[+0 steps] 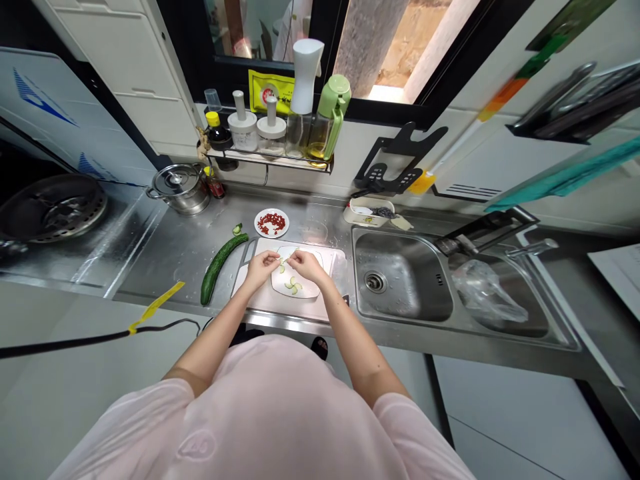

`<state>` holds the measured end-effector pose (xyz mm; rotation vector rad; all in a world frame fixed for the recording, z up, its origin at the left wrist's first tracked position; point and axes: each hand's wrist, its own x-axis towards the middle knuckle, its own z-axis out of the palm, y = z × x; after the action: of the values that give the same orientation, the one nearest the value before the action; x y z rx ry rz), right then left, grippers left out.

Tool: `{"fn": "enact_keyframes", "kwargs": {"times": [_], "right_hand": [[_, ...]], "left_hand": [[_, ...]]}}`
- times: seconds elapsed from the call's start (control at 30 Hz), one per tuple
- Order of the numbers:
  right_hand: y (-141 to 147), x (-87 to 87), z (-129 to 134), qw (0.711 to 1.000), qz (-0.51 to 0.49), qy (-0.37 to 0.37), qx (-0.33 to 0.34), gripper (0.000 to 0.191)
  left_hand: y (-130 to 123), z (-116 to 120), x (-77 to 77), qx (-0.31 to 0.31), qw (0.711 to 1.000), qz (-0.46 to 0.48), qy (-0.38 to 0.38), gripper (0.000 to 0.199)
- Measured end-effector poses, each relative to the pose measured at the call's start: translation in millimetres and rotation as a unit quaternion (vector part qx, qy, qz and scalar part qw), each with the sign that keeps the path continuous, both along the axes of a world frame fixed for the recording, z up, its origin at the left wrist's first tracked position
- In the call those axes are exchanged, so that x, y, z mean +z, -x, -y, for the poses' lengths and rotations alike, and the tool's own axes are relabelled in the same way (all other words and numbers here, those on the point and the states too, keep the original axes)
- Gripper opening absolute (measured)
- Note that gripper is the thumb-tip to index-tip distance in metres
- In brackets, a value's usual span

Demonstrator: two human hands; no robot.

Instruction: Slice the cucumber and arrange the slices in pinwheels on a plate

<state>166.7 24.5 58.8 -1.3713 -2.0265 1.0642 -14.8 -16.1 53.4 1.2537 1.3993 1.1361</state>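
"Cucumber point(217, 269) first: where is it?"

"On the steel counter point(150, 267), lying slantwise just beside the board point(255, 299). It's long, with glossy dark green skin, and a small cut piece point(237, 229) lies near its tip."

"And the hands?"

"Left hand point(261, 269) and right hand point(306, 267) are over a smooth white oval plate point(311, 288) on the pale board, fingers drawn in, not spread. Fingertips meet in a pinch on a thin pale sliver point(289, 255), though it's too small to tell how firmly each hand has it."

"What's on the plate?"

"Flat, curved cucumber slices point(292, 285), pale and wet-looking."

"Anything else close by?"

"Beyond the board, a small round dish point(257, 223) holds chopped red bits. Off to the left stands a lidded steel pot point(180, 189). To the right is a brushed steel sink point(400, 230), with a crumpled clear plastic bag point(487, 293) in its right basin."
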Motion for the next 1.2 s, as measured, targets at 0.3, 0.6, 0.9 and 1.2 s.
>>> {"fn": "enact_keyframes", "kwargs": {"times": [0.3, 0.6, 0.9, 1.2], "right_hand": [[16.1, -39.9, -11.5, 0.987, 0.156, 0.035, -0.023, 0.016], [24.8, -49.0, -12.7, 0.972, 0.227, 0.044, -0.034, 0.018], [30.1, -48.5, -12.6, 0.964, 0.257, 0.052, -0.047, 0.016], [28.0, -48.4, -12.4, 0.968, 0.239, 0.056, -0.059, 0.016]], "left_hand": [[0.5, -9.7, -36.8, -0.026, 0.96, -0.279, 0.022, 0.015], [-3.6, -14.5, -35.6, -0.054, 0.908, -0.415, 0.037, 0.016], [-3.4, -14.7, -39.1, -0.056, 0.881, -0.47, 0.01, 0.018], [1.3, -13.4, -38.2, -0.081, 0.881, -0.465, -0.023, 0.019]]}}
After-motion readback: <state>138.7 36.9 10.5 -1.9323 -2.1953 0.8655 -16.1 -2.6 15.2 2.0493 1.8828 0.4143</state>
